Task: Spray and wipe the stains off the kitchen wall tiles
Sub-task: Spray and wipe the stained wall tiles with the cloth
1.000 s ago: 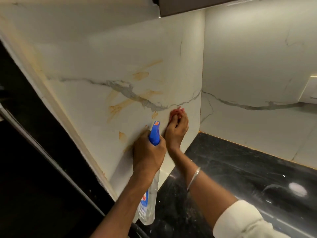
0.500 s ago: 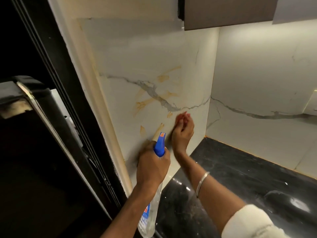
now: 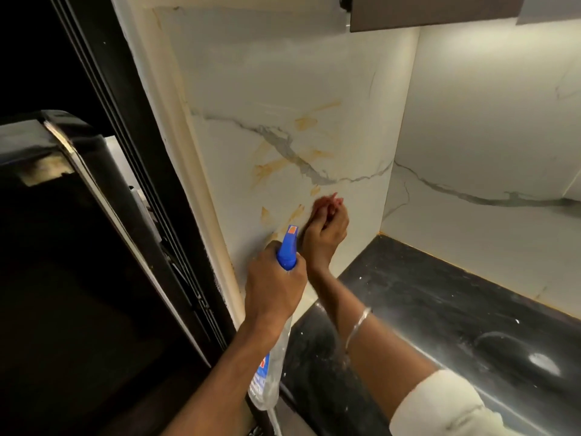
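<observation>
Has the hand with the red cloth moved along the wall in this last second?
Yes, slightly. The right hand with the red cloth slid left along the tile, away from the wall corner, nearer the small orange stain.

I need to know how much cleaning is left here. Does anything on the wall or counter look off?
Yes. Orange-brown stains streak the tile, above and left of the cloth that the right hand holds to it. The black counter looks speckled white. The left hand grips a bottle nearby.
</observation>
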